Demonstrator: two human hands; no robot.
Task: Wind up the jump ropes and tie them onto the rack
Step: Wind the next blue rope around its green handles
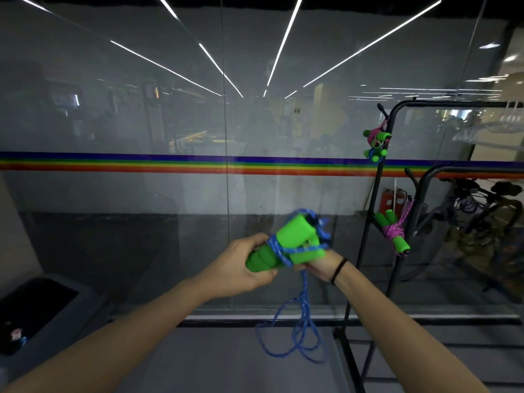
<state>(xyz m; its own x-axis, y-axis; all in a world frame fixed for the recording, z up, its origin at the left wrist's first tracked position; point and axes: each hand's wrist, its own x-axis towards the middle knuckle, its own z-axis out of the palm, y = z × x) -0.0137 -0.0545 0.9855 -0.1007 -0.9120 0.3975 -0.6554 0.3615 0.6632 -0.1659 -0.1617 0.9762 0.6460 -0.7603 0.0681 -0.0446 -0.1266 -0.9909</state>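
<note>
Matt foam handles, braided rope.

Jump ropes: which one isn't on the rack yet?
The blue rope with green handles, gripped by the left hand and right hand, cord dangling. The upper pink rope, the lower pink rope and a second blue rope hang bundled on the black rack.

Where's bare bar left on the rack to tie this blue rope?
Free: the upright between the small blue bundle and the lower pink bundle, the same upright further down below that bundle, and the top bar running right. Crowded: the top corner, where the upper pink bundle sits directly above the blue one.
</note>
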